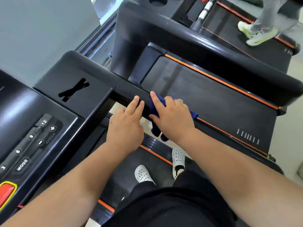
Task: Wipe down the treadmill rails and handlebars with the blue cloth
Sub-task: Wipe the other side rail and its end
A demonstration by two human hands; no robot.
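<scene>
A black treadmill handlebar (129,90) runs from the console towards the right. My right hand (172,118) wraps over this bar with the blue cloth (155,110) pressed between palm and bar; cloth ends hang below the hand and stick out on its right. My left hand (126,126) rests on the same bar just left of the cloth, fingers curled over the bar's top, with no cloth under it. The part of the bar under both hands is hidden.
The console (37,136) with speed buttons and a red stop button (5,194) lies at left. My white shoes (143,174) stand on the belt below. A second treadmill's handrail (213,51) crosses behind, and another person's feet (260,36) are on a far belt.
</scene>
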